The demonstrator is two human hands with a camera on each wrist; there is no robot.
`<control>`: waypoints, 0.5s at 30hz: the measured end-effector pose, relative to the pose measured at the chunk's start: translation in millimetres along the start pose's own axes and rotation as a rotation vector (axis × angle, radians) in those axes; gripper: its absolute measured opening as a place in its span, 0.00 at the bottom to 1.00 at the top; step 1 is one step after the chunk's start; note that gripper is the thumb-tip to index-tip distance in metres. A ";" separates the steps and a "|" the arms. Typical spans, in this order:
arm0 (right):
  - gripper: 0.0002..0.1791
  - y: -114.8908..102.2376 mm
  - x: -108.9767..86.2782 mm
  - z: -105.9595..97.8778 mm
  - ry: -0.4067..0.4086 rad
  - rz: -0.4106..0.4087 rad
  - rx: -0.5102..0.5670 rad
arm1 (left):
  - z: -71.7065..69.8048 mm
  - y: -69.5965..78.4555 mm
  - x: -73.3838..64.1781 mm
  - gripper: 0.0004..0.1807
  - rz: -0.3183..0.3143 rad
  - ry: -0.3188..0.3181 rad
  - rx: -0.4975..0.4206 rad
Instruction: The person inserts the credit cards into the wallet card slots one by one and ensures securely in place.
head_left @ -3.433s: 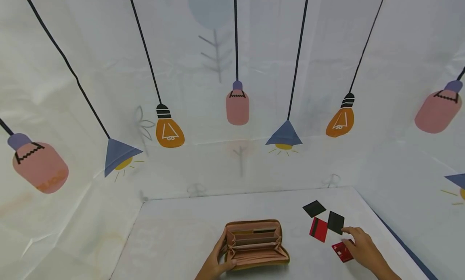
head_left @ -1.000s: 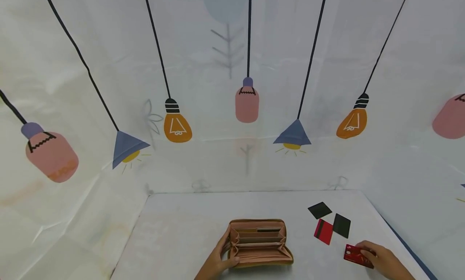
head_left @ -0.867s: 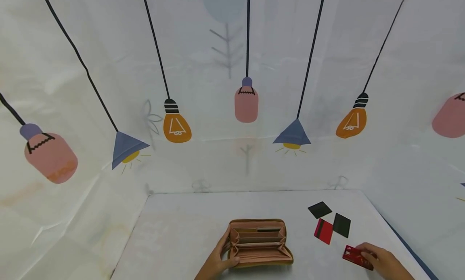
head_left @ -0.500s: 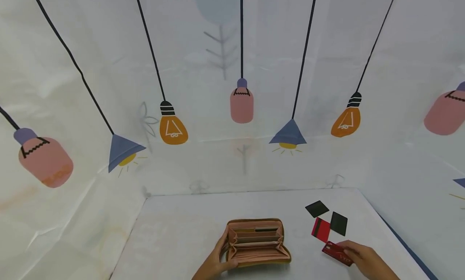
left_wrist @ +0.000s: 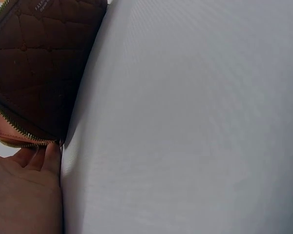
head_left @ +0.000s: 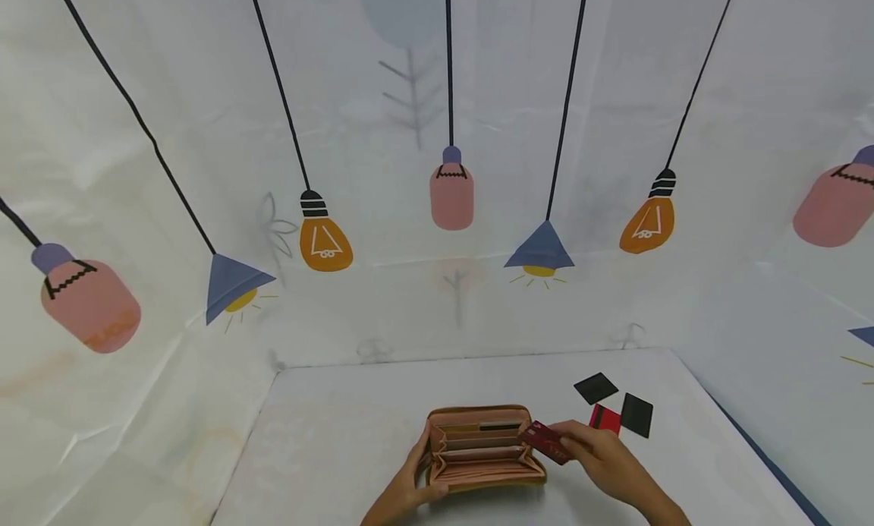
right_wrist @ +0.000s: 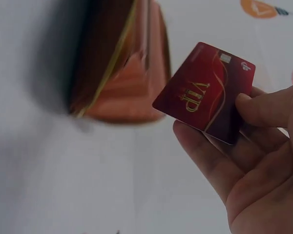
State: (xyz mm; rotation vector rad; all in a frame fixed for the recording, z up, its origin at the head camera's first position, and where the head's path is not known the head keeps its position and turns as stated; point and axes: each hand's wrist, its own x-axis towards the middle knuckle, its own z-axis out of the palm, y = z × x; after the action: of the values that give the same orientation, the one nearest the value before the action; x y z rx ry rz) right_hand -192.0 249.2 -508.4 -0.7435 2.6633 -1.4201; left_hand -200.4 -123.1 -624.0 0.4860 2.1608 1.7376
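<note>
VIP card (right_wrist: 200, 87) pinched in right hand (head_left: 608, 464), just beside right end of wallet (head_left: 488, 474).
Left hand (head_left: 404, 492) grips wallet's left end on table (head_left: 341, 420); black cards (head_left: 637, 415), red card (head_left: 604, 418) beyond right hand.

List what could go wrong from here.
1. The VIP card is pinched at one end by the right hand; it might twist or slip if its free end bumps the wallet.
2. The left hand grips only the wallet's left side, so a push on the unheld right side could shift or tilt it.
</note>
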 end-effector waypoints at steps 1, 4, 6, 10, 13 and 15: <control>0.13 -4.9 4.4 5.1 0.009 -0.027 0.009 | 0.2 0.2 0.0 0.54 0.000 0.001 -0.002; 0.13 -15.9 17.8 21.8 0.020 -0.073 0.009 | 0.1 0.3 0.3 0.54 0.003 0.010 -0.008; 0.13 -20.8 26.3 33.8 0.016 -0.091 -0.003 | -0.7 0.4 0.3 0.53 0.003 0.016 -0.006; 0.14 -26.9 41.2 58.1 0.025 -0.143 -0.068 | -2.4 0.3 0.0 0.53 0.007 0.017 0.005; 0.12 -29.8 48.4 74.3 0.039 -0.183 -0.119 | -3.4 -0.3 -0.5 0.53 0.015 0.013 0.003; 0.12 -31.1 52.1 83.6 0.039 -0.201 -0.133 | -3.4 -1.0 -0.3 0.53 0.020 0.012 -0.006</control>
State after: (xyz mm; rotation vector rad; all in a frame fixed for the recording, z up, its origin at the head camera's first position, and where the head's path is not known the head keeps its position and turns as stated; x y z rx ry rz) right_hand -205.2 147.7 -522.6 -1.0319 2.8040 -1.3176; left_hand -201.7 -126.4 -624.3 0.4983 2.1656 1.7606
